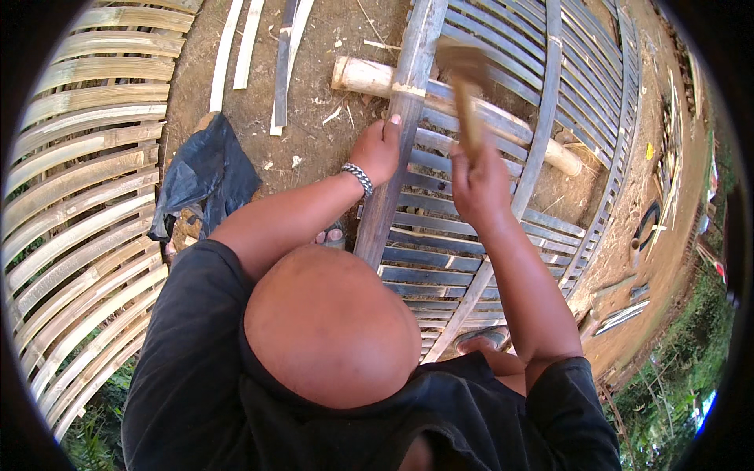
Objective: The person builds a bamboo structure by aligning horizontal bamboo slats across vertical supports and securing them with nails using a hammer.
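My left hand (377, 151), a chain bracelet at its wrist, grips the edge of a long dark bamboo rail (385, 204). Its thumb lies against the rail and the other fingers are mostly hidden. In my right hand (481, 187) is the wooden handle of a hammer (468, 118), raised over the panel just right of the rail. Motion smears the hammer's head. The rail forms the near-left side of a slatted bamboo panel (432, 241), whose thin strips run crosswise between rails. Beneath the panel's far part lies a thick pale bamboo pole (364, 76).
Another slatted bamboo panel (86, 165) fills the left side. Beside it a black plastic sheet (206, 169) lies crumpled on the dirt. Loose bamboo strips (248, 47) lie at the far left. On the right are a dark coil (649, 224), more strips and green plants (667, 377).
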Tool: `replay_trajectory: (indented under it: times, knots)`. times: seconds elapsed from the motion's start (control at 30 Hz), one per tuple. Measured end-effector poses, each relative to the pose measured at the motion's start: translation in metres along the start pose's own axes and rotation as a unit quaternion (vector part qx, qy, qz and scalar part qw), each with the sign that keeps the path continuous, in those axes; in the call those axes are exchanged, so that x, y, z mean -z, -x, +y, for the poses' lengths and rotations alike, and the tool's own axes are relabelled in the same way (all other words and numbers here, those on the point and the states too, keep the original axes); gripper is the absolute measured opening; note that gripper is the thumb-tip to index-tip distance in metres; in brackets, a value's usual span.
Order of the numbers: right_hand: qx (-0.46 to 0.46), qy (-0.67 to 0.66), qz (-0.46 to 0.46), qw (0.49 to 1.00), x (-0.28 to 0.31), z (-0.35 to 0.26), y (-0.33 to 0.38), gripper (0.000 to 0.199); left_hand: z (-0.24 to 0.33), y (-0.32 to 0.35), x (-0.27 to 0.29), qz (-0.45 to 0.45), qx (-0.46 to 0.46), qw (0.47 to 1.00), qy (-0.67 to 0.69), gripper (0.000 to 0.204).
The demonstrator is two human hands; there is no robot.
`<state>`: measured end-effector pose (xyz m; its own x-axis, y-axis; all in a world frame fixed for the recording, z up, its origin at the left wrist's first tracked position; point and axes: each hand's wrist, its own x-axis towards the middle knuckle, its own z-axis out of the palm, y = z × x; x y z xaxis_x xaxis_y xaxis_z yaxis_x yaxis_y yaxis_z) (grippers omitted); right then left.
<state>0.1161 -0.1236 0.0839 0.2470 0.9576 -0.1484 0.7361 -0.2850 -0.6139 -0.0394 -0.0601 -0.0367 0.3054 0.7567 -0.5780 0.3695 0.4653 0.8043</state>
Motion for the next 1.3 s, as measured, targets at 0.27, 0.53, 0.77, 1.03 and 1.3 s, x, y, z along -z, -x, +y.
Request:
replay_trajectory:
  times: [0.27,0.53,0.77,1.03,1.3]
  knots:
    - [0.004,-0.094,0.065,0.993,0.022,-0.012,-0.012,0.045,-0.003,-0.001,-0.001,0.004,-0.004,1.000,0.020,0.055]
    - [-0.034,0.003,-0.015,0.999,0.029,-0.011,-0.020,0.039,-0.023,0.000,-0.004,0.023,-0.018,0.999,-0.019,0.054]
    - [0.007,0.034,-0.023,0.999,0.001,0.001,-0.011,0.045,0.008,0.004,0.000,-0.003,0.019,0.999,0.033,0.055]
    - [0.033,-0.066,0.072,0.995,0.011,-0.014,-0.013,0.045,-0.003,0.003,-0.001,0.021,-0.008,1.000,-0.014,0.057]
    - [0.002,-0.043,0.000,0.999,0.018,-0.012,-0.020,0.042,-0.014,-0.009,0.005,0.015,-0.047,0.998,-0.050,0.056]
